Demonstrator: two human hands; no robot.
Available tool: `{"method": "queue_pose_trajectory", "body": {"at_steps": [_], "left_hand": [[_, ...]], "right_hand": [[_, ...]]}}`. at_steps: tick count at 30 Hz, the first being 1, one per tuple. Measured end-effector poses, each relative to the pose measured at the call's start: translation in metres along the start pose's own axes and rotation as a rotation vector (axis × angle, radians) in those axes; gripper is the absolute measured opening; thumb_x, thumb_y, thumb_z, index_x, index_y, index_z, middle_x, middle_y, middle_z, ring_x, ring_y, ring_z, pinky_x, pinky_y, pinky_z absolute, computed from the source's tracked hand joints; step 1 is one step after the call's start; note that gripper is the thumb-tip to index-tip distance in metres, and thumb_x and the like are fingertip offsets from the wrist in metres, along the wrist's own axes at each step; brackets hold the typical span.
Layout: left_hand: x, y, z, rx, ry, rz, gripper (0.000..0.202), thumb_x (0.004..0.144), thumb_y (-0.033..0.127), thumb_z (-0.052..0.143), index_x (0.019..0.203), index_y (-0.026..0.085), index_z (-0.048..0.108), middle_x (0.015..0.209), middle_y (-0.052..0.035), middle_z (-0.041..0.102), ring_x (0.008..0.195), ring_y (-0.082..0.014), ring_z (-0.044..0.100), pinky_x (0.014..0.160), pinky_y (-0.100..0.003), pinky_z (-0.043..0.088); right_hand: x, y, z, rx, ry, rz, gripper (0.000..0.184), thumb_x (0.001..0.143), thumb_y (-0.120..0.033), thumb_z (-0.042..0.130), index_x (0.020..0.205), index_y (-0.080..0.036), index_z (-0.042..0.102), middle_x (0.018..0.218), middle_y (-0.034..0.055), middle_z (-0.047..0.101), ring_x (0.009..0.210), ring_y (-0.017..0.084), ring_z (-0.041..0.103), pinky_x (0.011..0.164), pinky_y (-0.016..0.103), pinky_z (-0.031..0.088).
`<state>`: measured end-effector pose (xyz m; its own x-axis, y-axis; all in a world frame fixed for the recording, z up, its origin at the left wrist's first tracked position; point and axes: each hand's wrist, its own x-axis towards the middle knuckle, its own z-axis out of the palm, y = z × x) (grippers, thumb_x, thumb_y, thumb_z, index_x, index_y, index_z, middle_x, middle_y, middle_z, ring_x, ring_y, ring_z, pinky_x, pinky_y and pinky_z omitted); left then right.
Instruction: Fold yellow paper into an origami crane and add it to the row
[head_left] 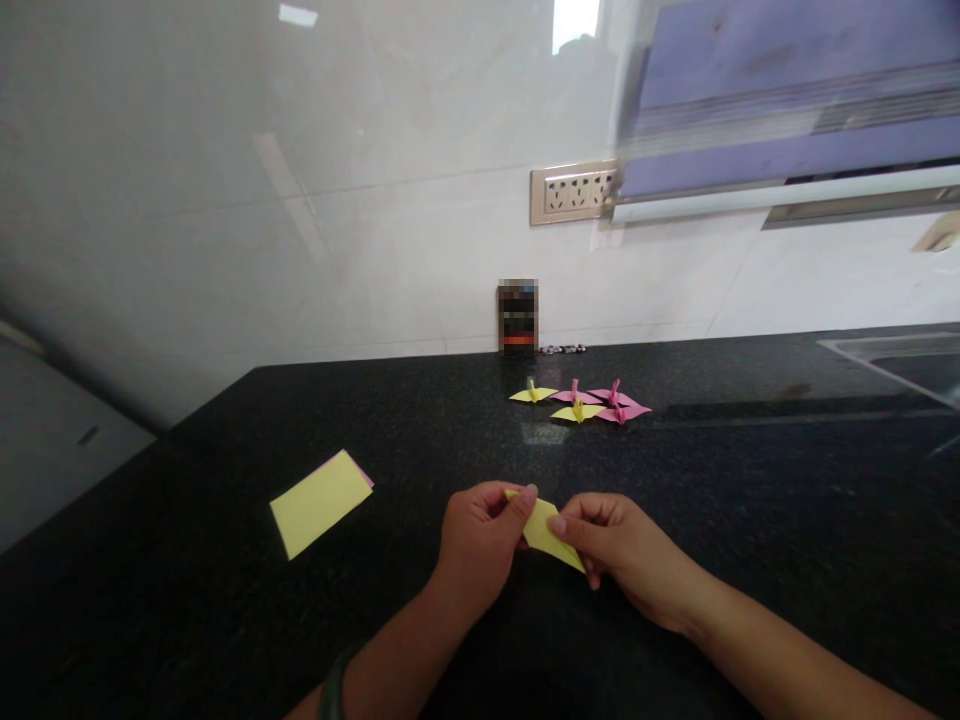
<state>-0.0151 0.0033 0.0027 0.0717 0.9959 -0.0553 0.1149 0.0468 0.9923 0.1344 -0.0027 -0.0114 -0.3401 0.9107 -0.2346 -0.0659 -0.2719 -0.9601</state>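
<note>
Wall (375,260): pale and glossy, tile-like; light is reflected in it.

Table (420,430): dark, smooth, finely speckled, stone-like. Three stages of paper folding are judged to be represented over it: flat stock, one piece in progress, five finished shapes.

Left hand (480,540) and right hand (626,550): the same piece is pinched by both grips, thumbs uppermost. Its upper left end is taken by the left, its right side by the right; the fingers beneath are partly hidden.

Yellow sheet (319,508): flat, four-sided, matt, crisp-edged, laid well apart to the left of the hands. A sliver of pink sheet (369,482) is exposed along its right edge. Neither is judged to be folded yet; the number of sheets in the stack cannot be counted.

Yellow paper piece (546,535): held between the hands, near the front of the table. A slanted, angular outline and layered edges are shown; it is judged to be partly folded, with the wings and neck not yet formed.

Yellow birds (577,412), two, and pink birds (619,413), three: grouped beyond the hands, judged complete. Pointed wings are spread low and thin necks raised; creases are sharp.
</note>
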Motion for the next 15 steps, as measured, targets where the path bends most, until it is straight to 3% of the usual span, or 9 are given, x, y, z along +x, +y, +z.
{"method": "queue_pose_trajectory", "body": {"at_steps": [5, 10, 15], "left_hand": [[0.001, -0.003, 0.001, -0.11, 0.007, -0.032, 0.027, 0.068, 0.038, 0.055, 0.071, 0.013, 0.062, 0.057, -0.0015, 0.058, 0.05, -0.0118, 0.052, 0.047, -0.021, 0.04], [0.002, -0.001, 0.002, -0.135, -0.014, -0.073, 0.024, 0.068, 0.036, 0.057, 0.072, 0.012, 0.061, 0.06, -0.0024, 0.06, 0.053, -0.0115, 0.053, 0.049, -0.021, 0.041], [0.001, -0.001, 0.003, -0.028, -0.166, -0.176, 0.018, 0.065, 0.03, 0.06, 0.066, 0.012, 0.058, 0.055, -0.0022, 0.06, 0.05, -0.0107, 0.054, 0.046, -0.019, 0.038]], "right_hand": [[-0.001, 0.0, -0.001, 0.008, -0.006, 0.042, 0.028, 0.068, -0.04, 0.058, 0.062, -0.013, 0.059, 0.055, -0.0019, 0.051, 0.044, 0.006, 0.043, 0.038, 0.016, 0.034], [0.002, -0.002, -0.007, -0.173, 0.099, -0.062, 0.025, 0.072, -0.037, 0.054, 0.064, -0.015, 0.059, 0.052, -0.0022, 0.051, 0.044, 0.007, 0.044, 0.041, 0.017, 0.035], [0.004, -0.008, -0.013, -0.286, 0.226, -0.172, 0.019, 0.072, -0.036, 0.054, 0.069, -0.017, 0.057, 0.053, -0.0029, 0.052, 0.041, 0.008, 0.042, 0.038, 0.019, 0.032]]}}
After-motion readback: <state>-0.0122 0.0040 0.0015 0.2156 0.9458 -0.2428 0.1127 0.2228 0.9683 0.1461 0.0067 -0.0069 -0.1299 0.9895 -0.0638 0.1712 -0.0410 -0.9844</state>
